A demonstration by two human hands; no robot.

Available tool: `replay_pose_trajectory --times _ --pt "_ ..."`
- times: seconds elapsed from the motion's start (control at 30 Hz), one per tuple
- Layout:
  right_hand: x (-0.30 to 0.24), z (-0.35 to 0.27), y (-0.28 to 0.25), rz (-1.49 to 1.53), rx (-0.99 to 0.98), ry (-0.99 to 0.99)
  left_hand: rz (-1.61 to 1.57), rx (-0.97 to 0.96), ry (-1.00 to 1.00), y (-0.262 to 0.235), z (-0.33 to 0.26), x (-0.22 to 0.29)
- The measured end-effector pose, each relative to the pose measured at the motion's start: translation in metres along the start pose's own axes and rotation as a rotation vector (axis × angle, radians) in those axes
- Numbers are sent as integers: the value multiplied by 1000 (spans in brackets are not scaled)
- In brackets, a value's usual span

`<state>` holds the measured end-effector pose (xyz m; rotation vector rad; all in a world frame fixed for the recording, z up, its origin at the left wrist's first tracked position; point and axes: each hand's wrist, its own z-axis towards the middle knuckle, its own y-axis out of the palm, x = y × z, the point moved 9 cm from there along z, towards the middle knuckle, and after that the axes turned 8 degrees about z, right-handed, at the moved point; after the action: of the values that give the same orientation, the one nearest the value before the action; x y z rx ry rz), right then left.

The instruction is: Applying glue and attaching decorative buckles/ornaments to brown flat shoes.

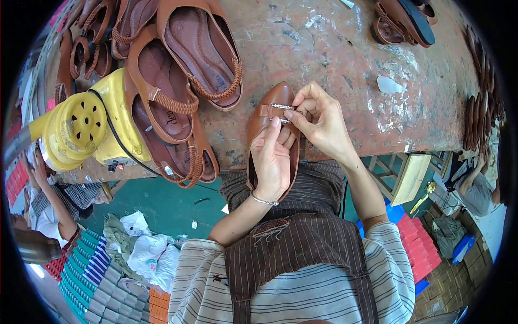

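A brown leather slingback flat (277, 93) with a pointed toe lies at the near table edge, its toe pointing away from me. Across its vamp runs a strap with a silvery beaded trim (280, 106). My left hand (271, 164) is closed on the shoe, thumb on the upper by the trim and the other fingers down inside the opening. From the right, my right hand (322, 121) pinches the trim's right end between thumb and forefinger, the other fingers curled. What lies under those fingertips is hidden.
Several finished brown slingbacks (202, 46) are heaped at the left. Beside them stands a yellow lamp-like device (81, 127) with a black cable. More shoes (404, 24) lie at the far right of the worn table (334, 59). Other people (51, 205) sit at both sides.
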<state>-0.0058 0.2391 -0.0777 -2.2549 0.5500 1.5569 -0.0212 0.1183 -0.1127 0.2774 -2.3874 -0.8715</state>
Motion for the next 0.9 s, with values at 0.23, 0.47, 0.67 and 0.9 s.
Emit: replay_pose_trajectory --times 0.23,0.47,0.67,0.9 --pt "25 -25 -19 557 33 60 107 -16 -13 4 -9 5" --pt "43 -31 -59 567 336 -95 256 -497 -52 110 -65 74" --pt "30 -38 -54 119 348 -327 401 -519 710 220 26 312" --pt "17 -45 -55 35 365 -416 2022 237 1425 190 86 344"
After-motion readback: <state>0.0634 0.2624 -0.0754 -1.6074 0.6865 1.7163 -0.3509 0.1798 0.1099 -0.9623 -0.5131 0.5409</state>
